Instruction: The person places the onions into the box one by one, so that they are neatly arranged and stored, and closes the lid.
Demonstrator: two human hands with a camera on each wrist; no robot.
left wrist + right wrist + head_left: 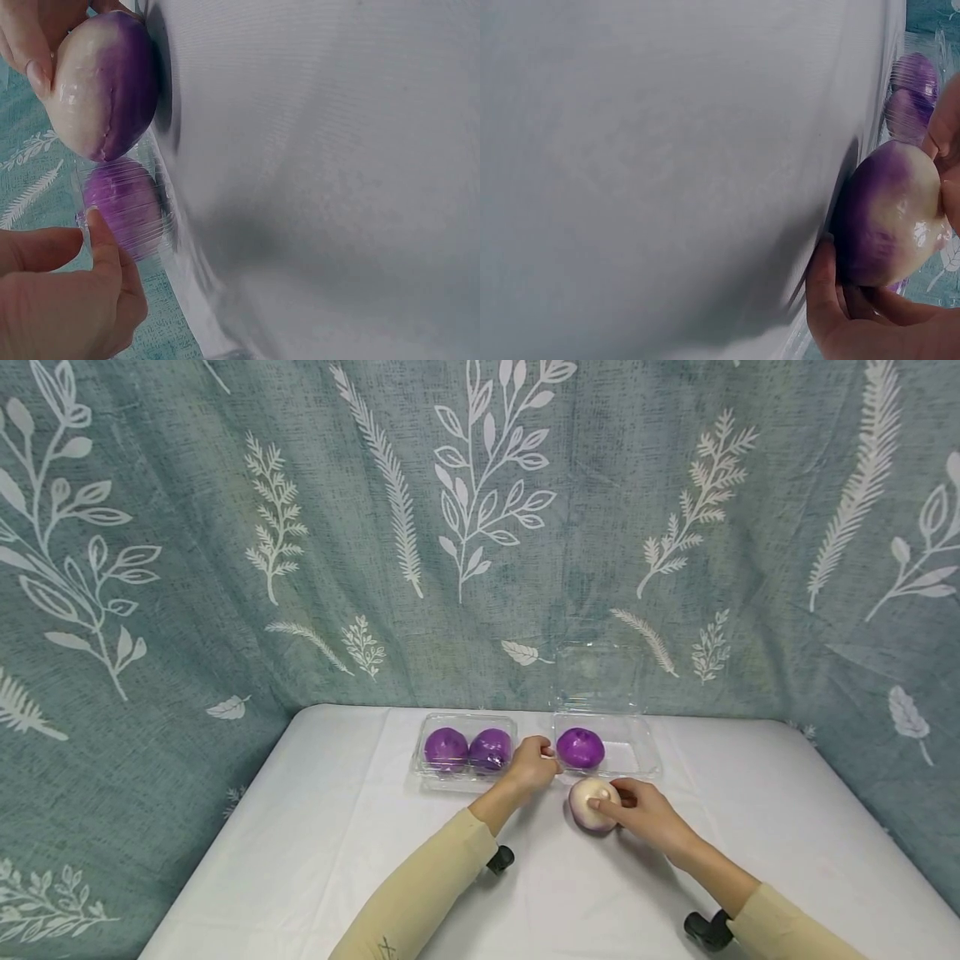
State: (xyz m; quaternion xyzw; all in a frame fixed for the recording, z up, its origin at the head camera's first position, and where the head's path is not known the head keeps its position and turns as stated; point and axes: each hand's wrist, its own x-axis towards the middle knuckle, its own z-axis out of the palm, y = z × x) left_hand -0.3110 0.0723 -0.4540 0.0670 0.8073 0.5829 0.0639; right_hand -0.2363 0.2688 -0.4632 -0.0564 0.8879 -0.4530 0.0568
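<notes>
A purple-and-white turnip (587, 810) is on the white cloth, pale side up, in front of an open clear plastic clamshell container (621, 755). My right hand (654, 817) grips it from the right, thumb on top and fingers around the far side. In the container's left half lies another turnip (581, 748), purple side up; the right half holds nothing. At the container's near left corner, my left hand (534, 767) pinches the clear plastic rim between thumb and forefinger, seen closer in the left wrist view, where that hand (71, 292) is beside the purple turnip (124, 206).
Left of the left hand, a lidded clear container (450, 783) holds two purple turnips, one (446, 749) beside the other (491, 750). The open container's raised lid (600, 681) stands near the leaf-patterned curtain (480, 568) behind the white table (360, 860).
</notes>
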